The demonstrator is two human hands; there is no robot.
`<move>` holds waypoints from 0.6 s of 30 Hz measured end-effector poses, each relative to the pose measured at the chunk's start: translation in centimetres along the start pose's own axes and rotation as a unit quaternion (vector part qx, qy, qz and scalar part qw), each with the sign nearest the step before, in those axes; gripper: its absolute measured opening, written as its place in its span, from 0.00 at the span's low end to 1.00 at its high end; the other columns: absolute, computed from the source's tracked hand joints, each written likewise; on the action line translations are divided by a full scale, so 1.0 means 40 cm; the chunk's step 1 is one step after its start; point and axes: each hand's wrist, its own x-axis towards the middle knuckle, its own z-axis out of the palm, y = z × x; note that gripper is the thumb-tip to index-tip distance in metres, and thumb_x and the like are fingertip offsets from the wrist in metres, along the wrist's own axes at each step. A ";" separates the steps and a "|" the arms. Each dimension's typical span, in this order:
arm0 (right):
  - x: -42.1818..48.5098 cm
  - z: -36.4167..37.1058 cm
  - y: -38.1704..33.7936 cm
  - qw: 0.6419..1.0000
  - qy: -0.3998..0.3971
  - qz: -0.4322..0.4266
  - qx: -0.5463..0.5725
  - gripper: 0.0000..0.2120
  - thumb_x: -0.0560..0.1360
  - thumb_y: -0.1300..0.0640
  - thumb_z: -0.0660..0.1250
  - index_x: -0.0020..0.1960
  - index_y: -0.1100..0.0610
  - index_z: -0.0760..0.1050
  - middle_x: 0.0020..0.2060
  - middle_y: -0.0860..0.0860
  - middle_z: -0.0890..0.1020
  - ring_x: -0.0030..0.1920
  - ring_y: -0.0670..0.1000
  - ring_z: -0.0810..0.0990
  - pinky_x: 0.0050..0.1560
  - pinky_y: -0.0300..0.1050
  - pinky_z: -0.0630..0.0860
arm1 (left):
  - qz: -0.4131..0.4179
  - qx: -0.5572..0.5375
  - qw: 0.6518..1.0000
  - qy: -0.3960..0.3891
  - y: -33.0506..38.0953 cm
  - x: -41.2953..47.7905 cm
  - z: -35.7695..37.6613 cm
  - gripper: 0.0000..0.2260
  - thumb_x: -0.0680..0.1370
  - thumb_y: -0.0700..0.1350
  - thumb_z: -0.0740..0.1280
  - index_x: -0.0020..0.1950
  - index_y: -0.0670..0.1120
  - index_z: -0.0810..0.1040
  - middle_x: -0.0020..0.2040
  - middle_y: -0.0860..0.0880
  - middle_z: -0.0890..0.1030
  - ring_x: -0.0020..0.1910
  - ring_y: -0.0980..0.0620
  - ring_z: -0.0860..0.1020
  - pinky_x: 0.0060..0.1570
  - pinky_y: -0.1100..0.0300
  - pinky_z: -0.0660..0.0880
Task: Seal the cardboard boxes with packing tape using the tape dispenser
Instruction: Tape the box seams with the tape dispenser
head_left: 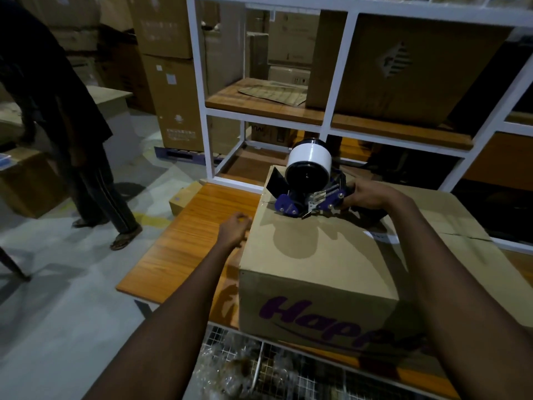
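Right hand (367,194) grips tape dispenser (310,183) | on cardboard box (317,255)

Dim, bluish light all over, brightest on the white roll of the tape dispenser (309,157), which throws a soft round shadow onto the cardboard box (326,264) top toward its near edge, forearms (184,327) almost black down low, shelf frame (338,73) bowing at the right edge, far cartons (173,105) murky and soft.

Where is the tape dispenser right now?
In the head view, the tape dispenser sits at the far left corner of the cardboard box top, held by the right hand.
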 end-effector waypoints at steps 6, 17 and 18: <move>0.006 0.020 -0.011 0.997 0.048 -0.001 -0.054 0.08 0.71 0.57 0.75 0.48 0.51 0.79 0.45 0.52 0.83 0.47 0.54 0.80 0.54 0.52 0.76 | 0.063 -0.295 0.939 -0.166 0.059 -0.036 0.010 0.35 0.73 0.48 0.64 0.78 0.55 0.56 0.70 0.49 0.72 0.61 0.49 0.76 0.54 0.53 0.75; 0.008 0.054 0.019 0.981 0.146 -0.016 -0.128 0.08 0.72 0.51 0.73 0.40 0.50 0.76 0.35 0.51 0.82 0.38 0.52 0.80 0.44 0.53 0.79 | 0.139 -0.070 0.972 -0.176 0.063 -0.023 -0.028 0.31 0.71 0.59 0.65 0.73 0.63 0.62 0.78 0.49 0.63 0.73 0.47 0.66 0.71 0.44 0.65; 0.005 0.050 0.027 0.978 0.152 -0.020 -0.138 0.08 0.72 0.51 0.74 0.40 0.49 0.74 0.36 0.51 0.81 0.39 0.53 0.79 0.43 0.51 0.78 | 0.141 -0.054 0.973 -0.175 0.064 -0.025 -0.032 0.32 0.70 0.61 0.65 0.73 0.63 0.62 0.78 0.49 0.62 0.74 0.47 0.65 0.72 0.42 0.63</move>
